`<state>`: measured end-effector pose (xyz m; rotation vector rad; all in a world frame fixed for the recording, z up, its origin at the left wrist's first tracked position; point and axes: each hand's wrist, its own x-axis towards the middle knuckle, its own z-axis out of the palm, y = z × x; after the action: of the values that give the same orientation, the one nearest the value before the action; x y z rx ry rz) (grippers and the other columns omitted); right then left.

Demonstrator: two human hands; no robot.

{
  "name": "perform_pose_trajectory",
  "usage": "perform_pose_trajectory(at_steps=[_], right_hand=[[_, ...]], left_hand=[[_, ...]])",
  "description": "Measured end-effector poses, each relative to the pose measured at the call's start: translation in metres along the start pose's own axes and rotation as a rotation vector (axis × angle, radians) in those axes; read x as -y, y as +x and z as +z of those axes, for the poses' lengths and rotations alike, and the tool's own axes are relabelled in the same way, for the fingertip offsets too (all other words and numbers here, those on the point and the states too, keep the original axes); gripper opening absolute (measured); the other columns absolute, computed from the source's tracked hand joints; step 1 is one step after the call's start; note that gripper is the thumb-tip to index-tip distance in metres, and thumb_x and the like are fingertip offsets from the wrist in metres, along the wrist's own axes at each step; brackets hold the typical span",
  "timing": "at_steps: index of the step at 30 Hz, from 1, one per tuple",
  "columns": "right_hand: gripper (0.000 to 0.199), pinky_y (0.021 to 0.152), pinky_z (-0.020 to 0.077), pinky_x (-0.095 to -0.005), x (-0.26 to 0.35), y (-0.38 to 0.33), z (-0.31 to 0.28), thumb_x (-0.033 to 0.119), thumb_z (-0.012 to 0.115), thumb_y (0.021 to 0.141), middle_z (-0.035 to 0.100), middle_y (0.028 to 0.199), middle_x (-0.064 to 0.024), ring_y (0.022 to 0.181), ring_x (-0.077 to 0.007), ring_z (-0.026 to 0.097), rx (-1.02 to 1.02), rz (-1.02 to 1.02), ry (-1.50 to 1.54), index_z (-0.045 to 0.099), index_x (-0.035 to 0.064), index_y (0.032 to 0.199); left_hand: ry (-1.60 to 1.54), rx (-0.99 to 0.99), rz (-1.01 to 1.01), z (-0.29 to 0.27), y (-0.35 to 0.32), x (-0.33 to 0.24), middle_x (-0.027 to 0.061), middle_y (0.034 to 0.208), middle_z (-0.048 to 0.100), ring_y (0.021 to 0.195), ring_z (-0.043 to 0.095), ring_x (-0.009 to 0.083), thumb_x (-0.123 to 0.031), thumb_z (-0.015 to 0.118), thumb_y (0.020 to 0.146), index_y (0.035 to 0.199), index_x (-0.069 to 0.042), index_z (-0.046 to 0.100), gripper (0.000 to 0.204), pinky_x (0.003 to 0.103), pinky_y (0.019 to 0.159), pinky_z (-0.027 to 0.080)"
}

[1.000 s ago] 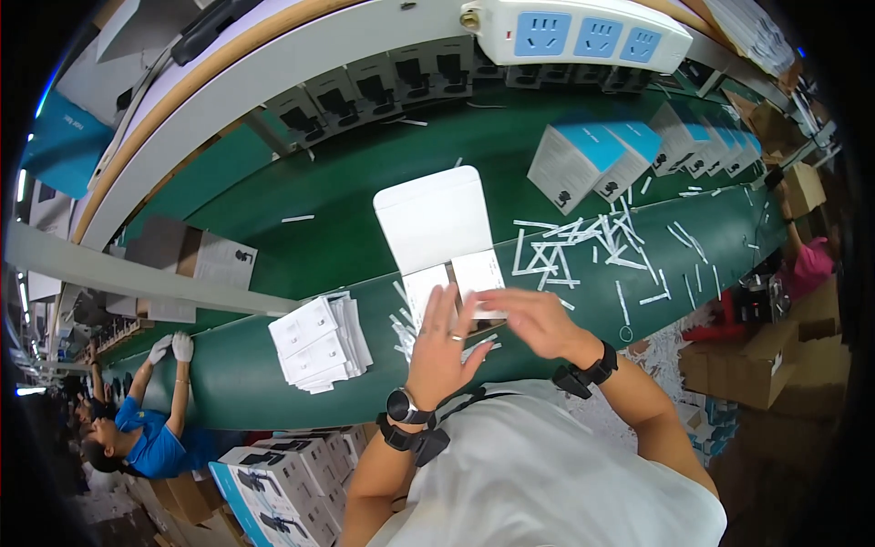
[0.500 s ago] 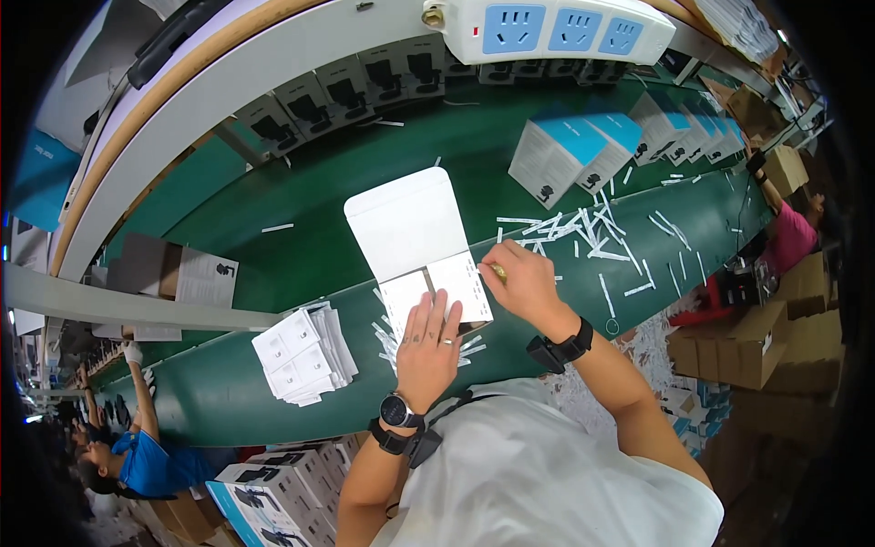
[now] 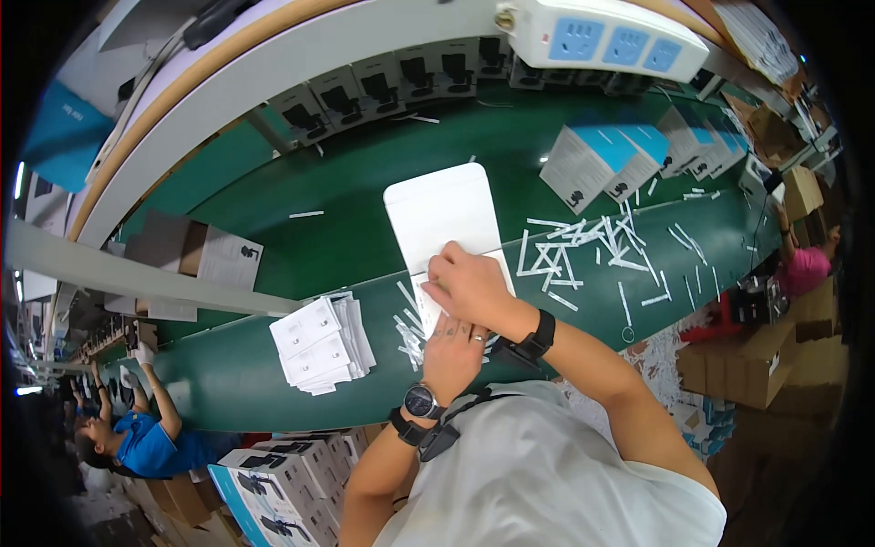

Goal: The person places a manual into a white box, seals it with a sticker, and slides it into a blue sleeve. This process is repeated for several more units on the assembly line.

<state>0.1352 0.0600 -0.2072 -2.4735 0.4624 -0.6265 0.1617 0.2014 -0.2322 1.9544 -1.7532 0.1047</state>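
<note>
A white carton (image 3: 444, 216) stands in front of me on the green bench, its lid flap raised and leaning away. My left hand (image 3: 453, 357) lies on the near part of the carton with its fingers stretched out, their tips partly under the other hand. Across the carton's middle is my right hand (image 3: 471, 290), its fingers curled down close together near the left side. Whatever they may hold is hidden. White paper strips (image 3: 410, 337) stick out beside the carton's left edge, and many more strips (image 3: 583, 237) lie scattered to the right.
Left of the carton sits a stack of printed white sheets (image 3: 319, 345). Blue-topped boxes (image 3: 588, 164) stand at the back right. A power strip (image 3: 606, 41) hangs overhead on the shelf. Co-workers are at far left (image 3: 150, 442) and far right (image 3: 802, 269).
My right hand has moved left from the carton's right side to over its middle, covering the left fingertips. A small yellowish thing seen at its fingers is now hidden. The view has shifted slightly.
</note>
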Motion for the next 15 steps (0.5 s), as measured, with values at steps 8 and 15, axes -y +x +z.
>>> perform_pose_trajectory(at_steps=[8,15], right_hand=[[0.033,0.064,0.0514,-0.0435,0.02,0.007,0.027,0.039,0.081,0.076,0.061,0.092,-0.0052,0.074,-0.0314,0.065,0.201,-0.141,0.197,0.061,0.0149,0.088],[0.025,0.06,0.0525,-0.0415,0.009,0.013,-0.009,0.03,0.079,0.08,0.061,0.087,-0.0071,0.072,-0.0309,0.065,0.022,0.034,-0.118,0.063,0.0106,0.085]], left_hand=[[-0.062,-0.077,-0.027,0.004,-0.007,0.002,0.0139,0.106,0.067,0.102,0.066,0.0348,-0.015,0.069,0.077,0.108,-0.008,0.071,0.032,0.045,0.091,0.051],[0.028,-0.073,0.078,0.0,0.003,0.003,0.0147,0.109,0.068,0.105,0.066,0.0362,-0.015,0.069,0.078,0.114,-0.007,0.069,0.037,0.046,0.092,0.051]])
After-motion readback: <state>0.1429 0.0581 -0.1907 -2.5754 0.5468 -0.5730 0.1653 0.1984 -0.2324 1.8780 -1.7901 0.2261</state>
